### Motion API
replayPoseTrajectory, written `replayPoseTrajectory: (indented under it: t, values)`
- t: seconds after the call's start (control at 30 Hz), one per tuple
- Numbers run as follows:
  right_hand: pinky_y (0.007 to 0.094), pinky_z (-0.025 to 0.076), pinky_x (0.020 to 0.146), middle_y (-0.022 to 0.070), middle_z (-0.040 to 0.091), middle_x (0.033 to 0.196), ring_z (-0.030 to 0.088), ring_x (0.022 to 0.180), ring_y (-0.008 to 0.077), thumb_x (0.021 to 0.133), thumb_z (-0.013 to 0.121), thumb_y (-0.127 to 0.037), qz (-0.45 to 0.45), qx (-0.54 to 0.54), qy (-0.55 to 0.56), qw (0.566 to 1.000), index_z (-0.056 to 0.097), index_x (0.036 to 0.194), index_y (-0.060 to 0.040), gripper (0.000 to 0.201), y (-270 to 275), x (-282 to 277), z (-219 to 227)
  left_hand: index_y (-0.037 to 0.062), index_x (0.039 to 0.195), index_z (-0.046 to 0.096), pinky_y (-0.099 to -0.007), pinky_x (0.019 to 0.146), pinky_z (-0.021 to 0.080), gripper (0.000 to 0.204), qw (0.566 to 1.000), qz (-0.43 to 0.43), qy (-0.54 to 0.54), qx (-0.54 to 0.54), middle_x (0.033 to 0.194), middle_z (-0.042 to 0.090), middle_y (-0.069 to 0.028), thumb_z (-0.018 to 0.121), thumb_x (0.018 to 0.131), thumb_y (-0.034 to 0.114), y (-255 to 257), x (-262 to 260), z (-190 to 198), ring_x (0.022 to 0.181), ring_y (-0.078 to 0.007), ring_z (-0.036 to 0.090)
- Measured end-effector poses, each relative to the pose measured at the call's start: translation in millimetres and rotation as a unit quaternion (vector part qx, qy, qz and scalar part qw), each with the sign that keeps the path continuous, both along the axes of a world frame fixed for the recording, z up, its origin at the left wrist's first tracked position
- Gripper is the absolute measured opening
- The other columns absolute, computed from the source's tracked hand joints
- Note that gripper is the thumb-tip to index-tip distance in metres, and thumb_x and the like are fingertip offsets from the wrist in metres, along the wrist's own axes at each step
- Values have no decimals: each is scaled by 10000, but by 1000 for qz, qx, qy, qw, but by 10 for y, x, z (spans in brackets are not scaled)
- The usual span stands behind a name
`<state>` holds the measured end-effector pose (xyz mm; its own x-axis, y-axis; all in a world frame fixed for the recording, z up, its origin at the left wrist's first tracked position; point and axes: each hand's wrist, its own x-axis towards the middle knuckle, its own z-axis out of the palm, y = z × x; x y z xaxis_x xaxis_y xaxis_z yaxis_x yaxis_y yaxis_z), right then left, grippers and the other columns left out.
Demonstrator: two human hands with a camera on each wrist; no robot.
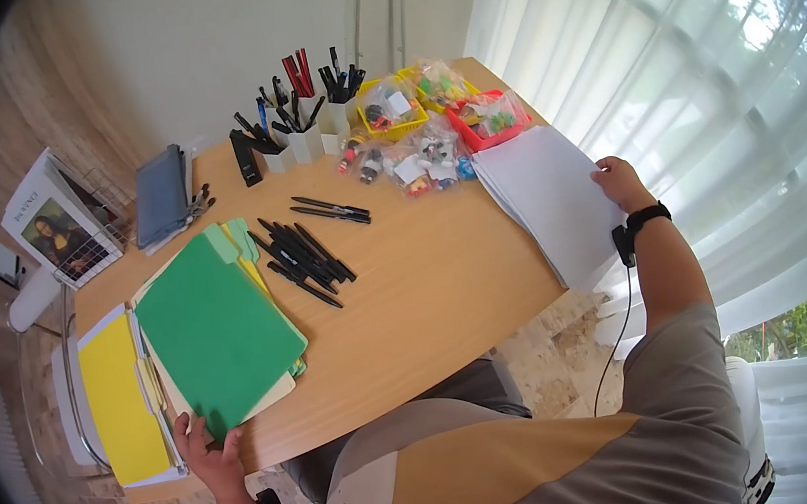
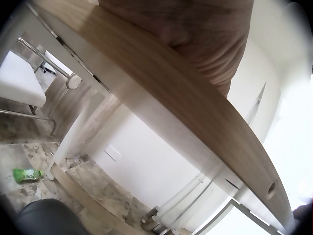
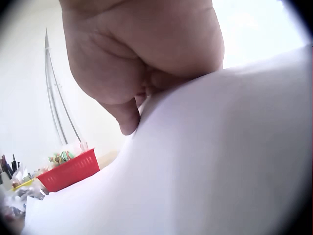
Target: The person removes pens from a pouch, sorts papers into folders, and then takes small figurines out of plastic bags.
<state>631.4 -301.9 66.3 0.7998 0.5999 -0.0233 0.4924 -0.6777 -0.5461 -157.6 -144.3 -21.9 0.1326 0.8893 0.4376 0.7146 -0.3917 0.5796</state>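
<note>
With thumb and fingers, my right hand (image 1: pixel 624 185) pinches the right-hand edge of a white paper sheet (image 1: pixel 553 198) lying over other sheets. The right wrist view shows the thumb on top of the paper (image 3: pixel 205 161), which curves up toward the hand; the other fingers are mostly hidden. My left hand (image 1: pixel 211 459) rests at the table's front edge, fingers loosely spread, fingertips at the lower corner of a green folder (image 1: pixel 216 325). That folder lies over yellow and cream ones. In the left wrist view only the palm side of the hand (image 2: pixel 205 44) shows, above the wooden edge.
A yellow folder (image 1: pixel 117 398) lies at the far left. Several black pens (image 1: pixel 301 254) lie mid-table. Behind stand pen holders (image 1: pixel 307 143), a red basket (image 1: pixel 488 123), yellow baskets (image 1: pixel 390 108) and bagged small items (image 1: pixel 427 158). A wire rack (image 1: pixel 110 238) holds a printed booklet (image 1: pixel 58 229).
</note>
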Motion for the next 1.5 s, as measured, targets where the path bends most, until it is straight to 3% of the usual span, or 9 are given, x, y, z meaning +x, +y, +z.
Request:
replayPoseTrajectory:
  t: [0.23,0.53,0.73,0.87,1.17,1.23,1.3,1.4,1.5]
  values:
    - [337,511,835,158,680,1046,659,948,266,854,665,-185,-9,59,-123,991,606,1185,9,389,125,168,-190,-7,1075,606,-418,933,453,541,1000,7,2,-12,1308,484,-175,850,610,121,-25,31,2,1151,-349,513]
    - [431,462,944,224,608,1184,571,1106,358,776,776,-271,209,6,-234,950,603,1173,0,511,1,-1143,-31,4,1044,603,-460,952,432,426,996,5,86,18,1225,525,-196,780,659,48,-25,126,132,1135,-396,505]
    - [469,408,1004,273,557,1225,499,1185,396,745,779,-265,-121,39,-185,974,554,1206,67,611,-701,-1406,-582,19,1056,597,-462,957,425,389,998,25,54,23,1234,522,-184,744,696,9,-39,114,104,1142,-390,501]
    - [390,442,960,260,526,1244,538,1143,327,797,733,-256,-248,198,55,947,353,1368,99,772,-839,-1667,-915,25,1073,583,-460,959,421,392,999,22,43,15,1245,516,-177,730,710,1,-4,69,64,1158,-378,491]
    - [389,475,895,257,554,1231,559,1113,283,847,701,-262,-231,193,113,947,287,1432,53,783,-489,-1794,-709,37,1042,576,-469,941,430,354,998,-38,5,54,1219,528,-182,709,717,-10,1,-108,-12,1138,-385,504]
    - [411,481,912,293,501,1279,556,1132,335,839,718,-329,-212,204,49,954,292,1442,45,828,-500,-1750,-834,40,1033,580,-465,937,435,343,998,-28,-20,46,1209,534,-178,705,718,-14,10,-150,-78,1124,-383,514]
    - [506,364,1066,387,329,1389,400,1263,504,801,741,-399,-293,60,-113,948,357,1413,48,850,-455,-1777,-793,43,1018,590,-456,932,444,326,997,-24,-59,46,1195,543,-173,699,719,-22,-7,-250,-153,1102,-377,530]
    - [493,300,1112,340,358,1400,334,1331,453,846,710,-308,-201,94,-222,949,428,1361,49,687,-327,-1948,-731,41,1007,602,-446,933,452,315,993,-33,-98,52,1202,544,-171,704,715,-23,-89,-308,21,1101,-366,539]
    - [454,303,1116,268,369,1430,327,1368,386,861,689,-194,-91,169,-189,963,482,1284,42,527,-41,-2388,-649,33,1013,600,-454,930,460,321,995,-23,-59,83,1231,540,-181,715,717,-18,-104,-580,228,1117,-369,540]
